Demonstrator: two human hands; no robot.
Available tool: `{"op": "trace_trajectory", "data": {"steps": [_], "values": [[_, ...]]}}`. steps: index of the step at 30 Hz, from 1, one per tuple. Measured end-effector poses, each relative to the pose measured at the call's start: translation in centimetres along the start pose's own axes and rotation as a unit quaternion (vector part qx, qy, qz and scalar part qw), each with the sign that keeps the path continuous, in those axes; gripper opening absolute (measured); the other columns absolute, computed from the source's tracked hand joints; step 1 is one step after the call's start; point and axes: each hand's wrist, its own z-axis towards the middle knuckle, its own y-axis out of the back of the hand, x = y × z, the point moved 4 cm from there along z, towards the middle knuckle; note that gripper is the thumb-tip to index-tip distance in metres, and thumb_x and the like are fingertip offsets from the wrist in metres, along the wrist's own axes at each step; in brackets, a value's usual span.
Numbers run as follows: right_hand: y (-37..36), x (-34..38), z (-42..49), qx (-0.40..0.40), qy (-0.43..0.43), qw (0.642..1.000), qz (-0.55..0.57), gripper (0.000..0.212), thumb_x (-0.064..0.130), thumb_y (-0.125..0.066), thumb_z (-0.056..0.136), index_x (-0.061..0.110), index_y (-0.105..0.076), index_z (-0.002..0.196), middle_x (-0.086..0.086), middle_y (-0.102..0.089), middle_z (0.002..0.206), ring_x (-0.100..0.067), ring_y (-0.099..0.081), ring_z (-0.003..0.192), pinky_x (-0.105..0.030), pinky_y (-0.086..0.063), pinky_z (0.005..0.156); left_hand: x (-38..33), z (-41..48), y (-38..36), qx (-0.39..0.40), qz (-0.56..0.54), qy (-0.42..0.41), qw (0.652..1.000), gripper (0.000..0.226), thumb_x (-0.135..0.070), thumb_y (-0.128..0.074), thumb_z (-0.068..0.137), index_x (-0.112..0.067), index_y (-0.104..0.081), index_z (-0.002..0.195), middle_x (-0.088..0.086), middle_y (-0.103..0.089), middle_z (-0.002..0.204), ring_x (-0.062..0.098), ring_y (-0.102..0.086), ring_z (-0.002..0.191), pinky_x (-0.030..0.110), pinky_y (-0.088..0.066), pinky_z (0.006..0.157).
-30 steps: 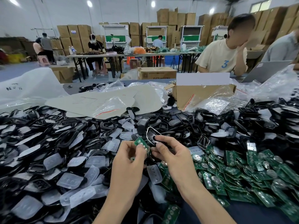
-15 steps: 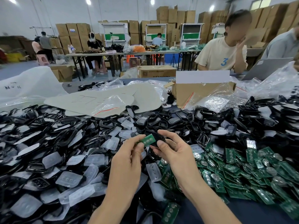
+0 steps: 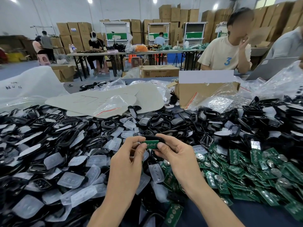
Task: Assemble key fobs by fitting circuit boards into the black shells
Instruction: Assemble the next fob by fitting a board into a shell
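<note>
Both hands meet at the middle of the view, just above the heap. My left hand (image 3: pixel 129 159) and my right hand (image 3: pixel 173 154) pinch one black shell (image 3: pixel 153 138) from either end. A green circuit board (image 3: pixel 150 144) with round contacts lies flat in the shell, between my two thumbs. Loose black shells (image 3: pixel 180 118) cover the table behind and to the left. Several green circuit boards (image 3: pixel 255 171) with coin cells are heaped on the right.
Translucent rubber button pads (image 3: pixel 72 179) lie mixed among the shells at the left. A cardboard box (image 3: pixel 203 92) and plastic bags (image 3: pixel 105 102) stand behind the heap. A person in a cream shirt (image 3: pixel 224 54) sits across the table at the right.
The left hand brought the green board from beside the shell onto it. The board now lies flat inside the shell, and both hands have turned the shell level.
</note>
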Motion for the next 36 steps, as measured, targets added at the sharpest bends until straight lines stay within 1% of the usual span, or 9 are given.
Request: {"op": "trace_trajectory", "data": {"steps": [3,5,9,17,20,24,28,31,36], "values": [[-0.04,-0.06,-0.04,0.005,0.004,1.000,-0.009,0.028,0.001,-0.061,0.098,0.020,-0.073,0.113,0.004,-0.078,0.104,-0.013,-0.073,0.101,-0.019,-0.057,0.083,0.43,0.17,-0.07,0.000,-0.024,0.022,0.999,0.020,-0.032,-0.060,0.097,-0.052,-0.060,0.097,-0.017,-0.068,0.087,0.012,-0.066,0.069,0.036,-0.056,0.061],[-0.05,-0.13,-0.08,0.006,0.004,1.000,-0.013,0.027,0.001,-0.061,0.098,0.019,-0.073,0.114,0.005,-0.078,0.105,-0.012,-0.073,0.101,-0.019,-0.056,0.083,0.57,0.27,-0.08,0.003,-0.030,0.029,0.999,0.024,-0.030,-0.060,0.097,-0.053,-0.061,0.095,-0.016,-0.069,0.086,0.011,-0.067,0.069,0.040,-0.057,0.062],[-0.03,-0.28,-0.07,0.005,0.002,1.000,-0.018,0.027,0.002,-0.062,0.098,0.020,-0.073,0.114,0.006,-0.078,0.106,-0.011,-0.073,0.103,-0.019,-0.056,0.085,0.92,0.32,-0.08,0.010,-0.045,0.042,0.998,0.028,-0.025,-0.060,0.098,-0.052,-0.062,0.093,-0.015,-0.069,0.080,0.006,-0.065,0.065,0.035,-0.055,0.060],[-0.10,-0.29,-0.06,0.006,0.003,1.000,-0.021,0.027,0.003,-0.062,0.098,0.021,-0.074,0.114,0.008,-0.078,0.106,-0.009,-0.072,0.103,-0.018,-0.056,0.086,0.92,0.40,-0.04,0.012,-0.055,0.047,0.997,0.029,-0.022,-0.059,0.099,-0.050,-0.062,0.092,-0.013,-0.068,0.078,0.008,-0.064,0.062,0.035,-0.055,0.059],[-0.11,-0.28,-0.13,0.009,0.003,1.000,-0.022,0.027,0.003,-0.063,0.097,0.021,-0.074,0.115,0.008,-0.078,0.106,-0.009,-0.072,0.104,-0.019,-0.056,0.087,0.85,0.37,-0.06,0.010,-0.056,0.050,0.997,0.028,-0.023,-0.060,0.098,-0.050,-0.063,0.092,-0.011,-0.068,0.079,0.009,-0.063,0.062,0.039,-0.055,0.059],[-0.27,-0.28,-0.20,0.009,0.003,0.999,-0.035,0.027,0.005,-0.064,0.097,0.024,-0.074,0.113,0.008,-0.078,0.106,-0.009,-0.072,0.104,-0.021,-0.057,0.089,0.84,0.24,-0.01,0.001,-0.045,0.043,0.998,0.021,-0.030,-0.060,0.096,-0.050,-0.062,0.094,-0.014,-0.069,0.082,0.007,-0.063,0.061,0.035,-0.054,0.059],[-0.24,-0.21,-0.24,0.010,0.009,0.999,-0.043,0.027,0.008,-0.067,0.096,0.029,-0.075,0.110,0.009,-0.078,0.106,-0.008,-0.072,0.104,-0.020,-0.056,0.088,0.80,0.15,-0.05,-0.010,-0.011,0.020,1.000,0.012,-0.040,-0.060,0.094,-0.051,-0.058,0.099,-0.021,-0.068,0.087,0.009,-0.066,0.066,0.033,-0.056,0.062],[-0.28,-0.23,-0.23,0.012,0.007,0.999,-0.040,0.026,0.009,-0.068,0.096,0.029,-0.075,0.110,0.009,-0.078,0.107,-0.008,-0.072,0.105,-0.020,-0.056,0.089,0.85,0.20,-0.01,-0.019,0.007,0.013,1.000,0.011,-0.047,-0.059,0.091,-0.053,-0.052,0.098,-0.023,-0.066,0.088,0.008,-0.066,0.067,0.031,-0.055,0.060],[-0.33,-0.08,-0.24,0.015,0.011,0.999,-0.043,0.026,0.009,-0.069,0.095,0.029,-0.075,0.111,0.010,-0.078,0.105,-0.008,-0.072,0.103,-0.018,-0.056,0.087,0.87,0.22,0.10,-0.022,0.010,0.007,1.000,0.010,-0.052,-0.057,0.090,-0.052,-0.051,0.097,-0.023,-0.065,0.088,0.008,-0.066,0.068,0.031,-0.055,0.059]]}}
